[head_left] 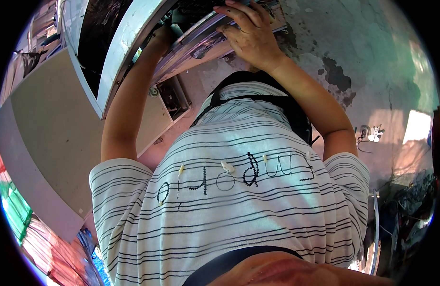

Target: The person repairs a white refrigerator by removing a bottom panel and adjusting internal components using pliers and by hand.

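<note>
A metal-framed housing [191, 45] with a dark interior stands at the top of the head view. My left hand [161, 38] reaches into it past a pale upright panel [127, 45]; its fingers are lost in shadow, and whatever they touch is hidden. My right hand [251, 35] lies over the housing's rim at the far right end, fingers apart and slightly bent. Nothing shows in its grasp. The rim beneath it looks worn and stained.
A large beige board [48, 128] leans on the left. Below the housing sits an open compartment [172, 97] with dark parts. A small white fan-shaped object [375, 134] with a cord is at the right, near a peeling grey-green surface [363, 57]. Cables [406, 214] tangle at lower right.
</note>
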